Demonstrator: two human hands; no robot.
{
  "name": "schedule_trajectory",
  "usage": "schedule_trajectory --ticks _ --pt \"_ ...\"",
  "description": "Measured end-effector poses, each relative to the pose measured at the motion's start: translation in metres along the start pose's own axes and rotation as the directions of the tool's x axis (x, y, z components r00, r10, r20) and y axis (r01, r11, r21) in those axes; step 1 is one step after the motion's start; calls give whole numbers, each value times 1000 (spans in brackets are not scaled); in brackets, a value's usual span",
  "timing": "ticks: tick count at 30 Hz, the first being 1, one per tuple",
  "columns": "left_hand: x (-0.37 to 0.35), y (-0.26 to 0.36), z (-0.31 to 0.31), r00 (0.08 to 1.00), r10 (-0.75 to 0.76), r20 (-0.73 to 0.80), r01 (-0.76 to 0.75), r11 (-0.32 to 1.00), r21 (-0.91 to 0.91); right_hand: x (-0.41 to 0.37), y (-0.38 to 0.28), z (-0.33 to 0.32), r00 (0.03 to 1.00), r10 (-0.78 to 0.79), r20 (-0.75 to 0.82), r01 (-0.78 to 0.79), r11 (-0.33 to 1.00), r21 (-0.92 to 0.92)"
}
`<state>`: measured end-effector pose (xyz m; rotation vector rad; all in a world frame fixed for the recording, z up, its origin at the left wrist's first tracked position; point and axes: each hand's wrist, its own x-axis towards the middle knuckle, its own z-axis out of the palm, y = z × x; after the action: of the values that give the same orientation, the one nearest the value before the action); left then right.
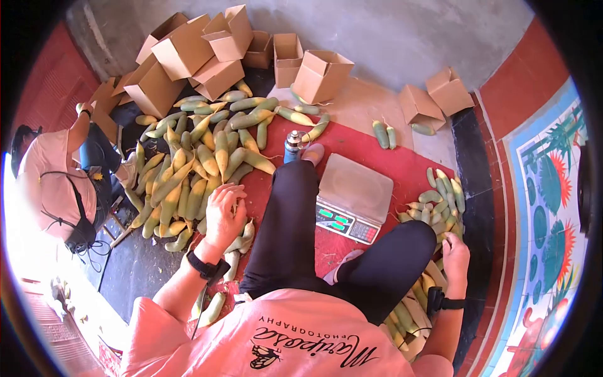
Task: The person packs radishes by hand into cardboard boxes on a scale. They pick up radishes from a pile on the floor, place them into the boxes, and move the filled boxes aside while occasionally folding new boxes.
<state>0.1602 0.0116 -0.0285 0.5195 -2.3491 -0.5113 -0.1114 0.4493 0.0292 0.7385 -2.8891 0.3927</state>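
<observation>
My left hand (226,213) is over the near edge of a large heap of green radishes (188,169) with pale yellowish ends. Its fingers are loosely bent and apart, with nothing seen in them. Out to the right, my right hand (455,254) is beside my bent knee, near a smaller pile of green radishes (447,198). Its fingers are curled together; what they hold, if anything, is hidden. Between my legs and that pile, a digital scale (355,188) with a bare metal plate and lit green displays stands on the red mat (264,195).
Several open cardboard boxes (182,50) are stacked along the far wall. Two more boxes (422,105) stand at the back right. A blue flask (293,147) is by my foot. At the left, another person (63,182) sits bent by the heap. Tiled wall borders the right.
</observation>
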Motion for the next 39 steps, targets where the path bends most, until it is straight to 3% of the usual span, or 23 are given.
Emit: schedule_trajectory --ticks 3,9,15,17,18,19,21,22,26,28,33,35,37,39 --pt "0 18 -13 1000 -20 5 20 1000 -1 7 -4 6 999 -21 -26 22 999 29" --pt "32 68 -22 991 131 -17 -131 991 -13 25 -21 10 996 -69 -48 76 984 159" --pt "73 93 4 935 325 142 -309 943 -127 87 -67 0 991 -137 -8 133 945 298" --pt "84 90 20 911 362 199 -335 929 -158 118 -89 -4 984 -162 69 117 894 433" --pt "89 89 28 904 370 215 -339 925 -170 137 -91 4 962 -274 -2 252 884 395" --pt "94 87 36 897 377 231 -340 923 -182 157 -95 12 962 -275 0 253 884 394" --pt "104 81 49 882 387 270 -343 918 -198 199 -109 28 951 -309 13 248 787 564" --pt "108 77 56 875 384 295 -336 920 -202 221 -120 30 953 -292 84 183 771 610" --pt "121 66 68 829 358 428 -324 934 -154 313 -136 88 942 -286 177 100 741 664" --pt "131 57 69 836 345 427 -301 938 -169 355 -136 133 921 -371 120 248 795 553" --pt "152 37 75 877 252 409 -187 963 -193 426 -154 239 895 -380 233 177 782 597" --pt "158 30 78 887 241 395 -169 963 -209 442 -173 262 913 -375 163 240 813 530" --pt "163 22 79 887 238 396 -162 963 -216 464 -186 281 902 -358 240 202 843 499" --pt "166 14 80 889 232 396 -155 964 -217 492 -198 315 897 -434 85 368 839 399"
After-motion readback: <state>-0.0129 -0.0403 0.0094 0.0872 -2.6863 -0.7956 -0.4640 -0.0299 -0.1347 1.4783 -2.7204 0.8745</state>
